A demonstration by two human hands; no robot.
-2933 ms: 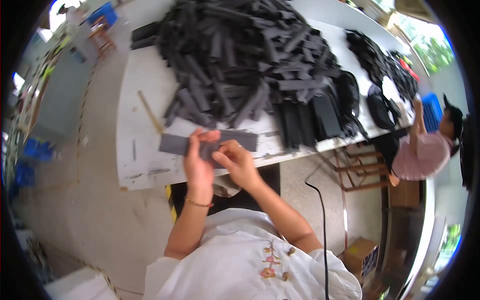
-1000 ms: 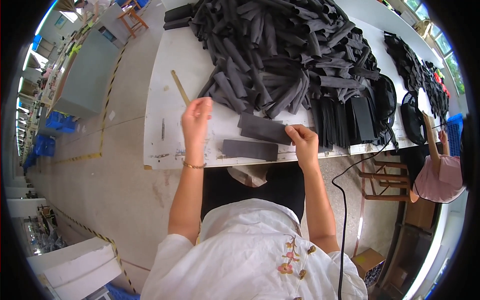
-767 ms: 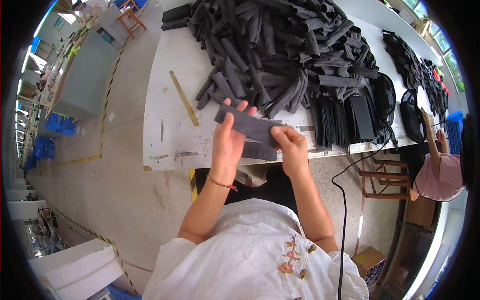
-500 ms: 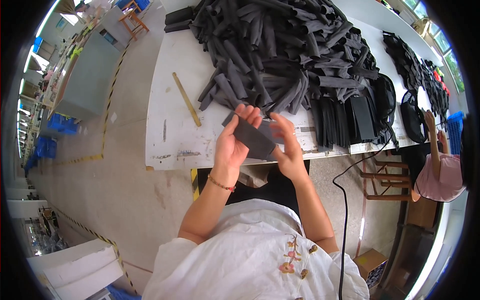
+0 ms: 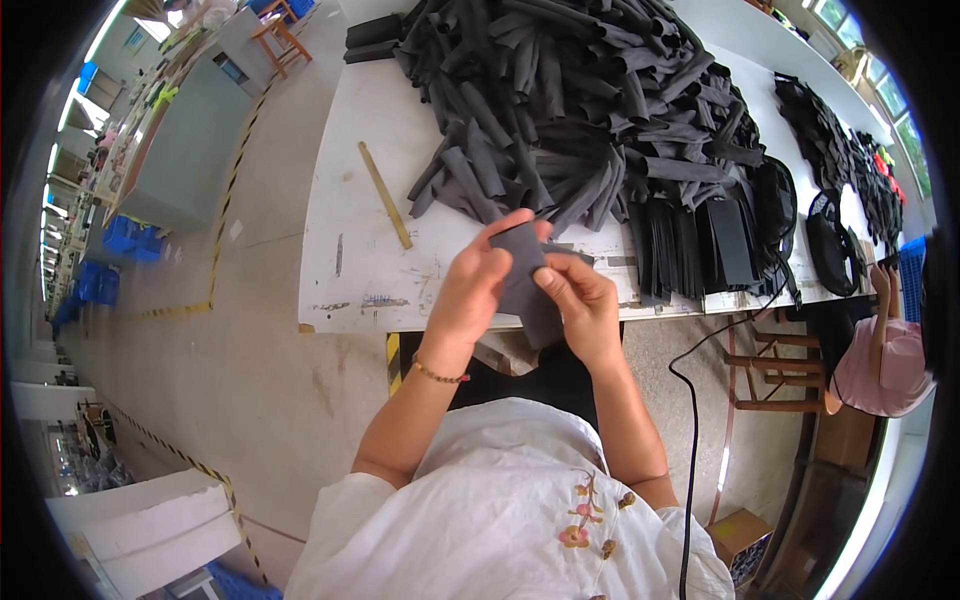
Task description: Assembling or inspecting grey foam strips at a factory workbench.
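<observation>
Pinched in the right hand [image 5: 594, 308], with the left hand [image 5: 468, 296] curled at the upper end: dark grey strip [image 5: 522, 288], long axis eleven to five o'clock (lower end past the white table's [image 5: 350, 275] near edge), three o'clock from the left, nine from the right, touching both.

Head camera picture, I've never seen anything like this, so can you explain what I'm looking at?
There's no machine here, just a person's bare hands. A wide fisheye camera on their head looks down, which bends straight edges near the rim. The left hand and right hand hold a dark strip at the near edge of a white table. On the table lie a big heap of similar dark pieces and a yellowish stick. At far right sits another person in pink.
</observation>
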